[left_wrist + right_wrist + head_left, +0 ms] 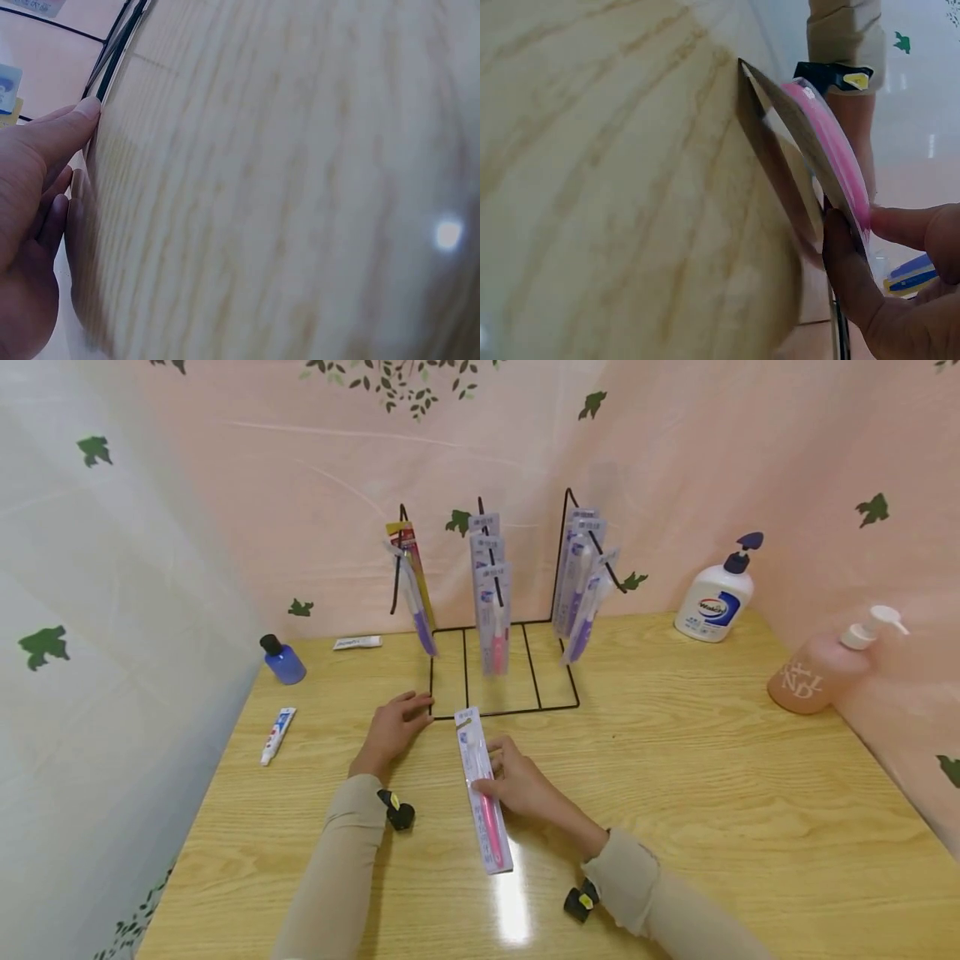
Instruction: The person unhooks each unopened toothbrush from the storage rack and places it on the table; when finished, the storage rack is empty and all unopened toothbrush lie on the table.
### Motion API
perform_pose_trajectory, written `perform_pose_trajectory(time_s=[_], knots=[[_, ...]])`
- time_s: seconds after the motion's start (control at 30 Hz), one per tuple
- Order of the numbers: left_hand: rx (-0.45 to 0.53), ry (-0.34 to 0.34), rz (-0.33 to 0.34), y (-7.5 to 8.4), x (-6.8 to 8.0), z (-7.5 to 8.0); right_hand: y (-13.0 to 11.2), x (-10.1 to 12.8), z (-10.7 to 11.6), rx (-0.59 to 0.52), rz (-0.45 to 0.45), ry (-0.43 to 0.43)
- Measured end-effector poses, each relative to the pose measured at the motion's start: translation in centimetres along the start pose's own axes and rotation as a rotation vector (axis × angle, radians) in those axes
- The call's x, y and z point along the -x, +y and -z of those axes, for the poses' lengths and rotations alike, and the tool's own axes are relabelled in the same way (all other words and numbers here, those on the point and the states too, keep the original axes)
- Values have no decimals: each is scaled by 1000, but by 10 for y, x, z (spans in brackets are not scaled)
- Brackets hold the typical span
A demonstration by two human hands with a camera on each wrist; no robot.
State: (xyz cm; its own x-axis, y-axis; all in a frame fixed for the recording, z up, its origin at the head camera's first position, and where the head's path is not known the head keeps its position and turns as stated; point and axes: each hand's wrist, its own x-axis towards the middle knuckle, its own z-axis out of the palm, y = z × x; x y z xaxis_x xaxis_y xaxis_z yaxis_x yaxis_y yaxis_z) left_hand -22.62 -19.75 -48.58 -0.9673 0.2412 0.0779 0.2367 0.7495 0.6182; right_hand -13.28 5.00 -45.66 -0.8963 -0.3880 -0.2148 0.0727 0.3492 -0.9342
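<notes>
Pink toothbrush: in a clear-fronted toothbrush pack (486, 814), in front of the rack, slanting slightly, its head end toward the rack's front bar.
Right grip: your right hand (521, 785) pinches that pack between thumb and fingers at its right edge; the right wrist view shows it nearly edge-on.
Left grip: your left hand (396, 727) has its fingers relaxed, touching the front left corner of the black wire rack (558, 706).
Left hook: a purple toothbrush (422, 618) in front of a red-and-yellow pack (405, 537).
Middle hook: a row of packs, the front one holding a pink brush (498, 627).
Right hook: several purple-handled packs (581, 631).
Worktop, left: on the wood-grain worktop (712, 793) you have a blue bottle (287, 665), a white tube (357, 642) near the rack and a second tube (277, 737) nearer you.
Worktop, right: a white pump bottle (712, 606) with a dark blue head; nearer you, a pink pump bottle (813, 677).
</notes>
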Motion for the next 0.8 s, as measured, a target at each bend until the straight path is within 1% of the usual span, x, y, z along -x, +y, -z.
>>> perform_pose_trajectory(time_s=[0.1,0.2,0.47,0.7,0.8], knots=[[10,6,-4,-1,0,-1,3,-1,-4,16,-11,3],[11,10,-5,-1,0,-1,3,-1,-7,62,-15,17],[5,-17,27,0,-1,1,-6,8,-10,264,-68,12],[7,-13,11,1,-1,2,-8,12,-10,427,-57,8],[0,-14,13,1,0,2,-17,10,-6,440,-43,10]])
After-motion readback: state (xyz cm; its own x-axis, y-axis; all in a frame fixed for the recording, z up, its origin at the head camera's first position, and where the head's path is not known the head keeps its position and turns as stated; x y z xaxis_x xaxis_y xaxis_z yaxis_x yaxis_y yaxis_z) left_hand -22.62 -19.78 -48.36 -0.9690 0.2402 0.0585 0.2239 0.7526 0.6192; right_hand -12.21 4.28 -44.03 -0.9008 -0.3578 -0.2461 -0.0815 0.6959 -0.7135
